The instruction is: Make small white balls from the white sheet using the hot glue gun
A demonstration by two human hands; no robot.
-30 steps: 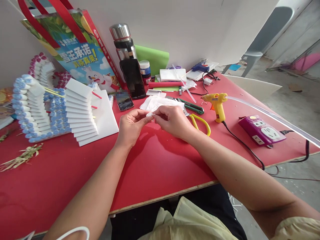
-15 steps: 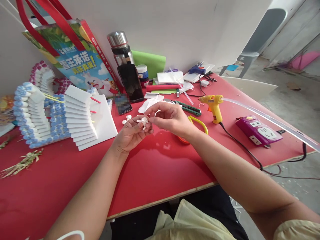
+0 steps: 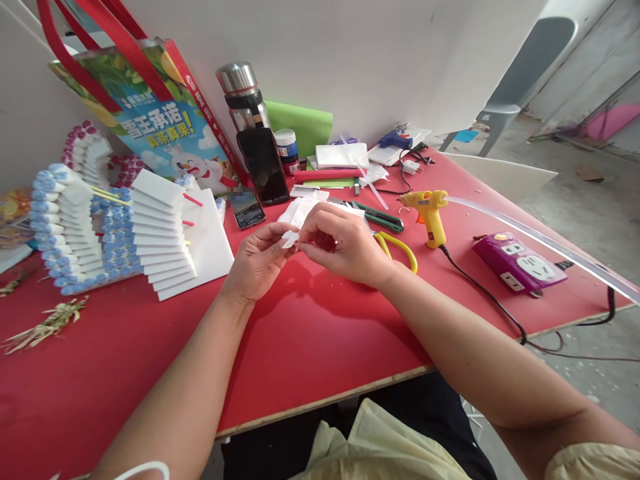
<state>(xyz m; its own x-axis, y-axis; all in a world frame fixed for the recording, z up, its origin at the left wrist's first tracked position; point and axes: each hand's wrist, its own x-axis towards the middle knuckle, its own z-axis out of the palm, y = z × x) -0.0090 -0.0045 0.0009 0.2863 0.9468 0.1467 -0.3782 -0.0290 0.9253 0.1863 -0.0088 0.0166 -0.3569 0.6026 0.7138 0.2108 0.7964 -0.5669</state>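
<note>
Two-handed, pinching a small white paper scrap (image 3: 289, 239) above the bench (image 3: 310, 333) middle, with left hand (image 3: 257, 261) and right hand (image 3: 346, 245) fingers (image 3: 306, 235) closed on it; risking tearing it, pulling too hard.

We see red table (image 3: 310, 347), crowded. Yellow glue gun (image 3: 430, 213) standing near purple power strip (image 3: 517, 263), our right. Yellow scissors (image 3: 400, 245) beside green knife (image 3: 381, 217). Steel flask (image 3: 243, 93) behind leaning black phone (image 3: 263, 165). Printed bag (image 3: 155, 127) back left, white foam stair model (image 3: 160, 233) before it.

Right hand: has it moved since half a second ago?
Yes. The right hand dropped to the white piece in the left hand, covering more of the yellow scissors.
</note>
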